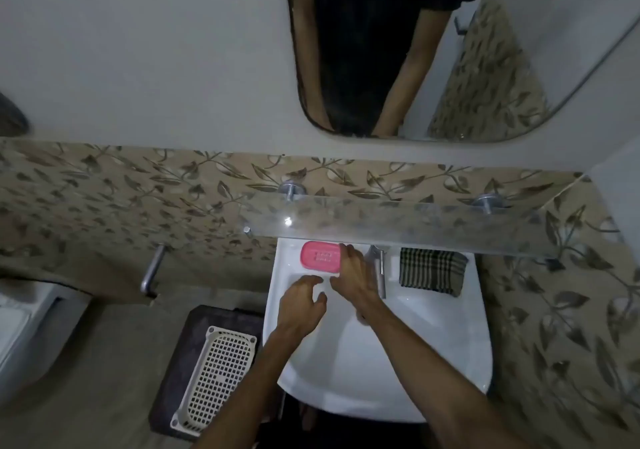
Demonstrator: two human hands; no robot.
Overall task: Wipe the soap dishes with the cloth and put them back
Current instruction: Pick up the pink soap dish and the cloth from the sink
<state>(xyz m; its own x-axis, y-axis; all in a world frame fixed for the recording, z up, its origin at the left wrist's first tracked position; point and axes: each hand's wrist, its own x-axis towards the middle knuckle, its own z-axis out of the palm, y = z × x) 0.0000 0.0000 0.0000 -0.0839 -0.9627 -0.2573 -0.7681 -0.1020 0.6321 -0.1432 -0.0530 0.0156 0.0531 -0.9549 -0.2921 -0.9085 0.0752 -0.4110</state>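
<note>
A pink soap dish sits on the back left rim of the white sink, under the glass shelf. My right hand reaches to it: the fingertips touch the dish's right end, and the thumb is spread just below the dish. My left hand hovers over the basin just in front of the dish, fingers apart and holding nothing. A folded checked cloth lies on the back right rim of the sink, apart from both hands.
A chrome tap stands between the dish and the cloth, right beside my right wrist. A frosted glass shelf overhangs the back of the sink. On the floor to the left lies a white perforated basket on a dark mat.
</note>
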